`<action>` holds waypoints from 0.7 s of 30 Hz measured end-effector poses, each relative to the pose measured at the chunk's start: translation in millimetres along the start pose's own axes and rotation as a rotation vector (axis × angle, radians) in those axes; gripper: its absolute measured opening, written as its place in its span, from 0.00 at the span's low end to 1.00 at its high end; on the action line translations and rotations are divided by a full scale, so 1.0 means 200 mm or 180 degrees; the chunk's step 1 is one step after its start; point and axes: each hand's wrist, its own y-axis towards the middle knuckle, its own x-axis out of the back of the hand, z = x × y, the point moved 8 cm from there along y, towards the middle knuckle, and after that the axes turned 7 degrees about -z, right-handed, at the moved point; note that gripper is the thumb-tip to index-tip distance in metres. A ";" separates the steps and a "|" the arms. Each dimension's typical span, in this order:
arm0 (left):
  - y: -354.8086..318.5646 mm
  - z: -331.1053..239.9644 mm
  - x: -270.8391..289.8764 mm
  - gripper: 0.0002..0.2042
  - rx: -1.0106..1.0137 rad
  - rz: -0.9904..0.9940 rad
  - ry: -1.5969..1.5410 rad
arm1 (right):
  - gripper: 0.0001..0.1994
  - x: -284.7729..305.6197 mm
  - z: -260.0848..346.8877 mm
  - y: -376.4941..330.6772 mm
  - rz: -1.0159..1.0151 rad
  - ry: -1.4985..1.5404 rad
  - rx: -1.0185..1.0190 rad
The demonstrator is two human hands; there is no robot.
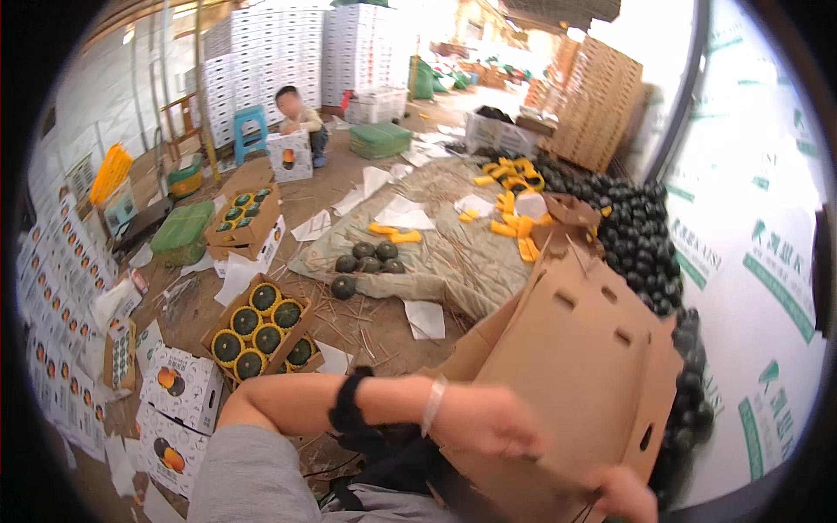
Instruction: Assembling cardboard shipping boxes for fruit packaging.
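A large brown cardboard box (575, 366), partly flattened and with slots cut in it, leans in front of me on the right. My left hand (488, 423), with a black band on the forearm and a pale bracelet at the wrist, is closed at the box's near edge. Lower right, my right hand (626, 494) grips the same near flap; motion blurs its fingers. To my left lies an open carton (296, 344) of dark green round squashes in yellow foam nets. Several loose squashes (366, 259) rest on the ground beyond it.
Dark squashes (632, 227) are heaped along the right wall. Yellow foam nets (514, 200) lie on a beige cloth (453, 253). Printed white cartons (179, 383) stand at left; another filled carton (248, 218) lies farther off. A child (296, 118) crouches by a blue stool (250, 131).
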 end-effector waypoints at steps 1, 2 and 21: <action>-0.01 -0.14 0.20 0.17 -0.0141 -0.0694 0.0293 | 0.18 0.08 -0.05 -0.03 -0.0267 0.0184 -0.0322; -0.04 -0.18 0.37 0.17 -0.0550 -0.1399 0.0066 | 0.16 0.15 -0.12 -0.06 -0.0864 0.0823 -0.1115; -0.43 0.70 0.44 0.18 0.1150 -0.2338 -0.1762 | 0.19 0.00 -0.32 -0.14 -0.3735 0.2803 -0.0090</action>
